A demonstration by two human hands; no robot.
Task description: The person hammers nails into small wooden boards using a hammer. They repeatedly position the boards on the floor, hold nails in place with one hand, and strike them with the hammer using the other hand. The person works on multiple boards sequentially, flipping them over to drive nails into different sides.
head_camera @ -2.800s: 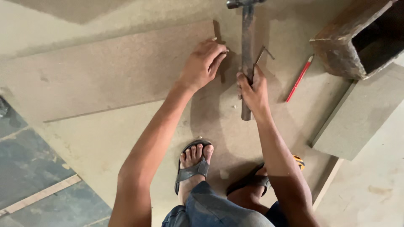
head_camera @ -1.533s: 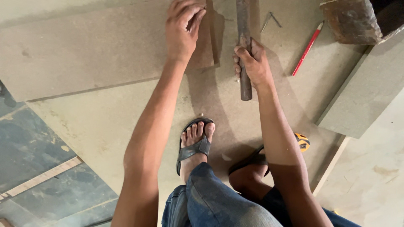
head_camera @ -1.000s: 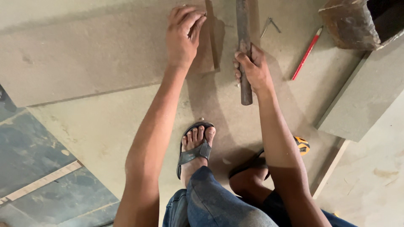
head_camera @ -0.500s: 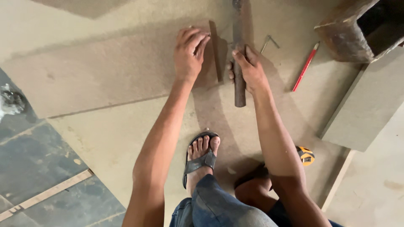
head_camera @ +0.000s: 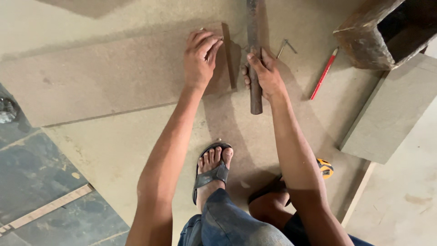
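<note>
My left hand (head_camera: 200, 57) rests flat on the right end of a long brown fibreboard strip (head_camera: 104, 84), fingertips near its end edge. My right hand (head_camera: 263, 73) grips the wooden handle of a hammer (head_camera: 254, 50), which points away from me; its head is cut off by the top of the view. The strip lies on a larger fibreboard sheet (head_camera: 127, 150) on the floor. My sandalled foot (head_camera: 211, 168) stands on that sheet.
A red pencil (head_camera: 324, 73) and a couple of nails (head_camera: 284, 45) lie right of the hammer. A worn wooden box (head_camera: 364, 38) stands at the top right, with a grey board (head_camera: 391, 114) beside it. A yellow tape measure (head_camera: 325, 167) sits by my right leg. Dark tiles (head_camera: 32, 182) show left.
The view shifted up and down between frames. My left hand slid along the strip's right end and settled flat. My right hand kept its hold on the hammer handle.
</note>
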